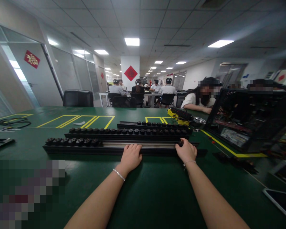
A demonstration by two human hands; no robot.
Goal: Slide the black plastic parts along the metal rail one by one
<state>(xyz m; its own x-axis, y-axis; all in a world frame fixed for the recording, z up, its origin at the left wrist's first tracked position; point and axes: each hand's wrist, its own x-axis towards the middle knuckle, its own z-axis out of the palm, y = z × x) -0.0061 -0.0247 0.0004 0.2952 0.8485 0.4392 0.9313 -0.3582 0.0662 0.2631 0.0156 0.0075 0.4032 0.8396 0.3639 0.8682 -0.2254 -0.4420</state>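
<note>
Bare forearms (97, 195) stretch over the green table (157, 194) to the front black rail (158, 151). The left hand (132, 156) drapes over its middle (whether gripping, I cannot tell); the right hand (187, 151) appears to pinch a small dark piece (181, 142) near its right end. The rail looks stiff, smooth, probably fairly weighty, best taken by both long sides. Its long axis runs left to right, dark knobs (73, 142) lining the left end.
</note>
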